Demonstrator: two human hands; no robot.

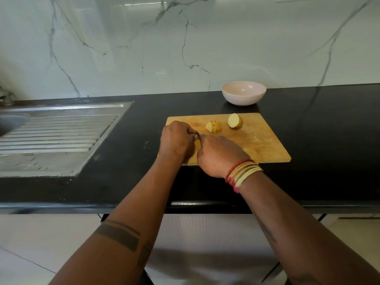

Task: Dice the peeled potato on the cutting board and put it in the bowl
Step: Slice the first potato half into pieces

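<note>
A wooden cutting board (257, 140) lies on the black counter. On it sit a peeled potato half cut into slices (214, 126) and an uncut half (235, 121) to its right. My right hand (220, 155) grips a knife (198, 135), of which only a short dark strip shows between the hands. My left hand (176, 138) has its fingers curled against the blade at the board's left end. Both hands are just in front and left of the sliced half, not touching it. A pale pink bowl (243, 92) stands behind the board with nothing in it.
A steel sink with a ribbed drainboard (61, 132) takes up the counter's left side. A marble wall rises behind the counter. The counter's front edge (123, 204) runs below my forearms, with a tiled floor beneath.
</note>
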